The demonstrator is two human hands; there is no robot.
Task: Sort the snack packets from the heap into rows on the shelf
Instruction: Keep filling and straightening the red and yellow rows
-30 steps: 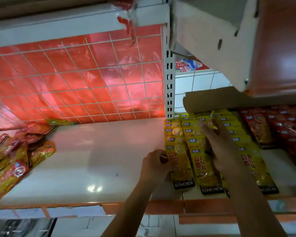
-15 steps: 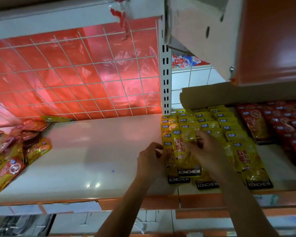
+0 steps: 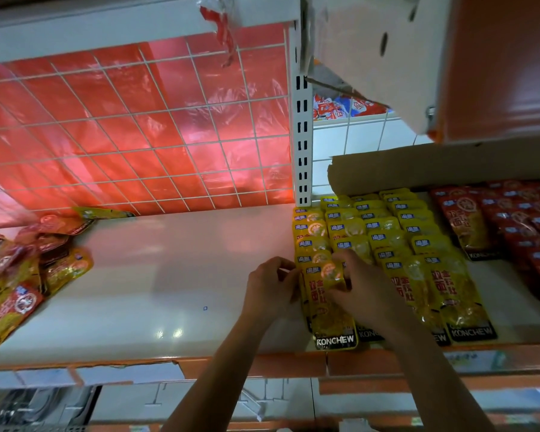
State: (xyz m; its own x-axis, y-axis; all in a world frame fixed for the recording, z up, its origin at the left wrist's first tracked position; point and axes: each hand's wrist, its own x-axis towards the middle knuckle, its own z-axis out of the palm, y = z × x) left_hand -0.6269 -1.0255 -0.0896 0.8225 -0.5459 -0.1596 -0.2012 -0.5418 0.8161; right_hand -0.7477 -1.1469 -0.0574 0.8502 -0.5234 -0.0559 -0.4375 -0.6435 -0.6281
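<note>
Front yellow packet (image 3: 331, 319) lies at the shelf (image 3: 169, 275) lip, heading the leftmost row (image 3: 310, 232). Left hand (image 3: 272, 285) pinches its left edge; right hand (image 3: 363, 289) curls over its right side. Recommend squaring it flush with its neighbours. Heap (image 3: 19, 275) lies well apart, leftward.

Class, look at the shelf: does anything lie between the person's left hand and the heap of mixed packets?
Nothing visible does: bare white shelf separates the heap from the left hand, which holds the front yellow packet.
</note>
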